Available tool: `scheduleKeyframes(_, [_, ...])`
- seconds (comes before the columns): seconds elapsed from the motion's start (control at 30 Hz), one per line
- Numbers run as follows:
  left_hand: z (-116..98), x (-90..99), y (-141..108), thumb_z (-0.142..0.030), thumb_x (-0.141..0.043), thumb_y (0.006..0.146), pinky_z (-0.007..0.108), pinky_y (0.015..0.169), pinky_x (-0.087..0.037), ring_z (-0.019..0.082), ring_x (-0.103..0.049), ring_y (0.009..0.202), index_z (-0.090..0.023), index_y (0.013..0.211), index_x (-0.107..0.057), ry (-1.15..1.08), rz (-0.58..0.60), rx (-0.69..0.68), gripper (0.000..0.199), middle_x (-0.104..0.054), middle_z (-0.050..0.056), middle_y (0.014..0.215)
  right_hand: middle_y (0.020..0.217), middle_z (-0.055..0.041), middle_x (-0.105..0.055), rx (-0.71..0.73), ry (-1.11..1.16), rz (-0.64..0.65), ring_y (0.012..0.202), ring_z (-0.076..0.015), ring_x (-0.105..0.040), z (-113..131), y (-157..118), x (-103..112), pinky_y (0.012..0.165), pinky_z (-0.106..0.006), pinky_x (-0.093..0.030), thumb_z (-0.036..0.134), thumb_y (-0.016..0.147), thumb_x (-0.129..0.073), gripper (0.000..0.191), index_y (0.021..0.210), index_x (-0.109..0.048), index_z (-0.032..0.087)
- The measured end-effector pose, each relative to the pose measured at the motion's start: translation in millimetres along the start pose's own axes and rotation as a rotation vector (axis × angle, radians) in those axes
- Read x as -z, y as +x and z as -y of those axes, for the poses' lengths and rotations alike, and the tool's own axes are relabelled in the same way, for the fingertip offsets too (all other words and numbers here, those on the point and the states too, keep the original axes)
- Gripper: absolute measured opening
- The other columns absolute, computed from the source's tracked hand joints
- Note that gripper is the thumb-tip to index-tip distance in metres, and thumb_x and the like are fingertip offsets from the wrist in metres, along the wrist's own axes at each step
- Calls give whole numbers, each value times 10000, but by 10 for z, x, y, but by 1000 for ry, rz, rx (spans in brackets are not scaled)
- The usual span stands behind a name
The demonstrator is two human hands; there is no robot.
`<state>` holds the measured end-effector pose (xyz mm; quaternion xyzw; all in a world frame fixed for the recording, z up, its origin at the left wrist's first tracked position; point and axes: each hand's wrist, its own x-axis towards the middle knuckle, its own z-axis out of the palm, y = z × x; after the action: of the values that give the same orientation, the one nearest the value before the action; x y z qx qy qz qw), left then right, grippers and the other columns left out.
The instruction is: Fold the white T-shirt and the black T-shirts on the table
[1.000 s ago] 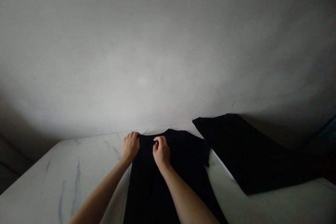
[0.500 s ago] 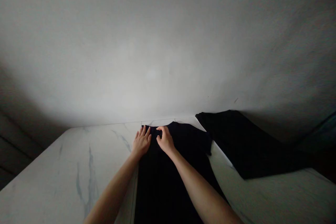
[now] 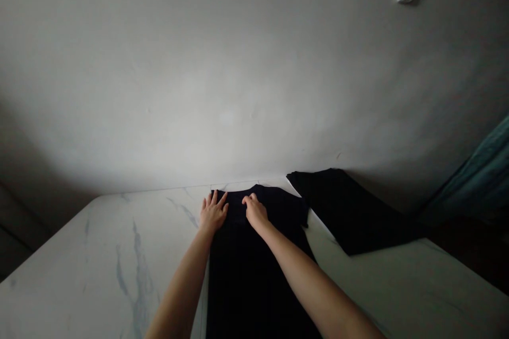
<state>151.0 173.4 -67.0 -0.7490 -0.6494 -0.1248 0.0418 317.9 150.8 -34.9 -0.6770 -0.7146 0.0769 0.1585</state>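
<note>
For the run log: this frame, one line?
left hand: edge of black garment | right hand: on neckline | beside: black cloth | under: marble table

Matt black cloth garment (image 3: 238, 275) (probably knit), on glossy marble tabletop (image 3: 71, 275)

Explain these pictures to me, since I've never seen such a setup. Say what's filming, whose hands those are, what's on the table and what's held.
There is no machine here: these are a person's own bare hands, filmed by one camera worn on their head, looking forward and down. The left hand rests spread at the edge of a black short-sleeved garment lying on a white marble-patterned table. The right hand has its fingertips on the garment near the neckline; I cannot tell whether it pinches the cloth. A second black garment lies to the right.
</note>
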Motion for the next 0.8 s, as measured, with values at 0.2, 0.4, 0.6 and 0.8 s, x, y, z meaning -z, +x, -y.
scheduleKeyframes(0.2, [6, -2, 16, -475, -371, 974, 530, 1164, -262, 338, -313, 1440, -391, 1470, -360, -10, 26, 12, 503, -321, 67, 1588, 1176, -118, -583, 70, -110, -63, 1066, -242, -567, 115, -176, 201, 809, -329, -459, 49, 924, -363, 361, 1096, -643, 197])
scheduleKeyframes(0.4, [-1, 22, 4, -493, -357, 974, 525, 1166, -254, 346, -292, 1447, -372, 1476, -357, -24, 38, 13, 516, -296, 90, 1594, 1039, -51, -613, 379, -93, -160, 934, -191, -585, 99, -600, 287, 843, -307, -465, 106, 829, -589, 188, 980, -628, 211])
scheduleKeyframes(0.6, [-13, 38, 8, -499, -358, 971, 524, 1172, -243, 336, -288, 1451, -383, 1475, -351, -33, 50, 25, 518, -293, 68, 1598, 1040, -77, -615, 328, -177, -129, 951, -219, -610, 82, -778, 120, 794, -317, -507, 186, 841, -671, 251, 1077, -586, 188])
scheduleKeyframes(0.8, [4, 28, 16, -516, -336, 969, 530, 1168, -245, 322, -306, 1445, -388, 1479, -343, -20, 53, 16, 525, -306, 49, 1596, 1020, -63, -638, 314, -176, -64, 970, -199, -616, 120, -696, 50, 767, -284, -504, 115, 923, -511, 242, 1090, -639, 234])
